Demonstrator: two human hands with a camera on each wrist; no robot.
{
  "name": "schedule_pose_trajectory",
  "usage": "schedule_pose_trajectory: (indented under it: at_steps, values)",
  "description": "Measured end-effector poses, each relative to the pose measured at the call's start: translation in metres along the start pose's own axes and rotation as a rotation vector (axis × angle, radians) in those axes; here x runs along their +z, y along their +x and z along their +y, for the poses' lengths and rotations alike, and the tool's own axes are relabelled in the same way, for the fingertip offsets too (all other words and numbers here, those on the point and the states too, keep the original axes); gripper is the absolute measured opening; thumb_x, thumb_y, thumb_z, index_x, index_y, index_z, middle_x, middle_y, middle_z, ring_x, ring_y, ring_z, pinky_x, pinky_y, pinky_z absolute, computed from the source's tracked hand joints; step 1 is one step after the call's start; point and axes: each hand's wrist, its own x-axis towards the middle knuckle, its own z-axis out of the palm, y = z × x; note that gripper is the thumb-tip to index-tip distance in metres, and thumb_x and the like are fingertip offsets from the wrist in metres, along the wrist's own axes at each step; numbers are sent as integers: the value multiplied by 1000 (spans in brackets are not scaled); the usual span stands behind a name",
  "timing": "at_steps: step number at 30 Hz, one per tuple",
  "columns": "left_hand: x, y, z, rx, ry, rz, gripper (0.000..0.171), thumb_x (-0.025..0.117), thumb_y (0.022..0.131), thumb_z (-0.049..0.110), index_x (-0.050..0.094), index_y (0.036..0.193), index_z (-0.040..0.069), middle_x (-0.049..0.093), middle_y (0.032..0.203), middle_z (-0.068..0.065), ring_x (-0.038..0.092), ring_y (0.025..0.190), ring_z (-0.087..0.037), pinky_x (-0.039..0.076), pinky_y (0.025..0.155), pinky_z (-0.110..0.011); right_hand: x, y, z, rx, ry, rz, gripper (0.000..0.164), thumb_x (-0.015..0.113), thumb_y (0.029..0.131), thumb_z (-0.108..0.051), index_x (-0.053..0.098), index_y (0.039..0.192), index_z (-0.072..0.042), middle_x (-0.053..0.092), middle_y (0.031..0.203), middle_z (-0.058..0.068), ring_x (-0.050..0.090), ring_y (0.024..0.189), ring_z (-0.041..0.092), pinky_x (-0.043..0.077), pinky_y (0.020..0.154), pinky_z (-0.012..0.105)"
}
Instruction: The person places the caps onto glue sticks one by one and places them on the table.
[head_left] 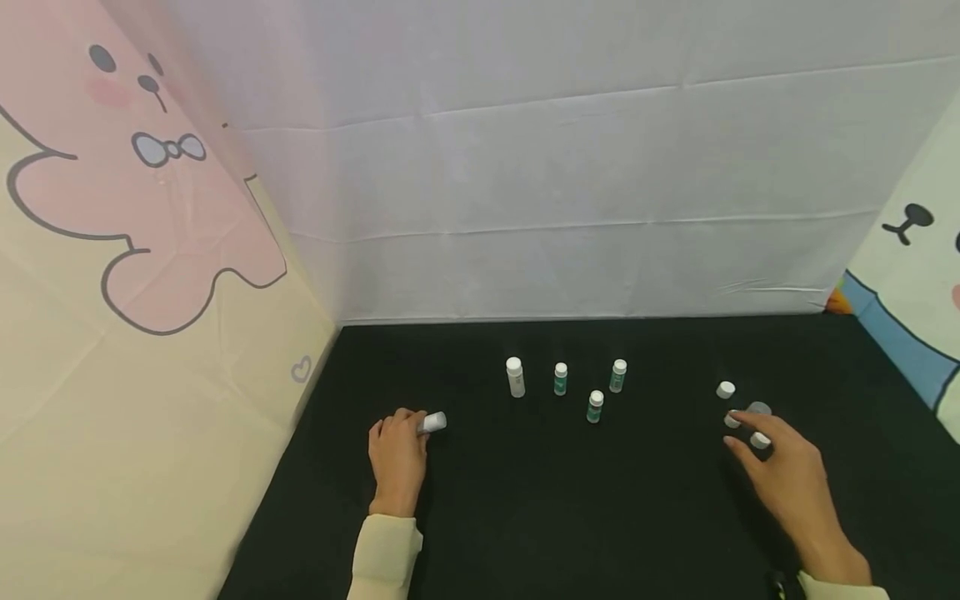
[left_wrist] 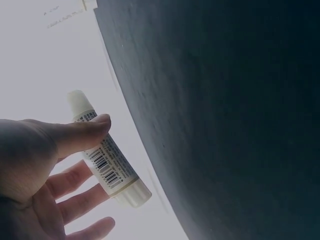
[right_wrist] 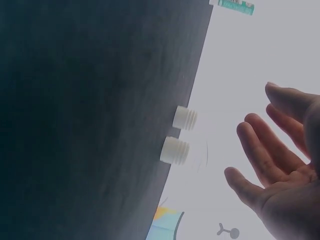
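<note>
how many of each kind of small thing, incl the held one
White-capped plastic tubes with green labels: 3
Standing white plastic tube: 1
White plastic tube with barcode, in left hand: 1
Short white plastic cylinders: 3
Clear round piece, partly hidden: 1
Total: 9

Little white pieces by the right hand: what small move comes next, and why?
Perhaps the right hand should close on the white piece nearest its fingertip: in the head view, thumb and fingertip stand apart close by it, and the right wrist view shows that hand holding nothing. The left hand holds a white tube.
</note>
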Motion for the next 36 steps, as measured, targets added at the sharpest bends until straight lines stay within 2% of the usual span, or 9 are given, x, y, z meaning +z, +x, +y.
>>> schedule_pose_trajectory:
  at_steps: [7, 16, 36]
  values:
    - [-1, 2, -7, 11, -10, 9, 28, 87, 81, -4, 81, 107, 3, 75, 104, -14, 70, 100, -35, 47, 106, -62, -5, 6, 9, 11, -18, -2, 41, 85, 77, 12, 71, 116, 5, 67, 118, 34, 63, 109, 58, 46, 87, 68]
    - [-2, 5, -15, 15, 9, -10, 27, 87, 81, -5, 81, 107, 3, 75, 105, -15, 71, 101, -36, 47, 107, -62, -11, 12, 21, 63, -59, -32, 41, 84, 81, 10, 69, 119, 7, 67, 117, 34, 64, 105, 54, 46, 84, 67]
    - [-5, 15, -35, -21, 28, -64, 27, 84, 83, -5, 80, 109, 2, 75, 108, -17, 71, 105, -38, 44, 112, -63, -18, 27, 44, 109, -94, -69, 39, 79, 87, 8, 66, 123, 11, 61, 123, 39, 60, 105, 57, 43, 85, 71]
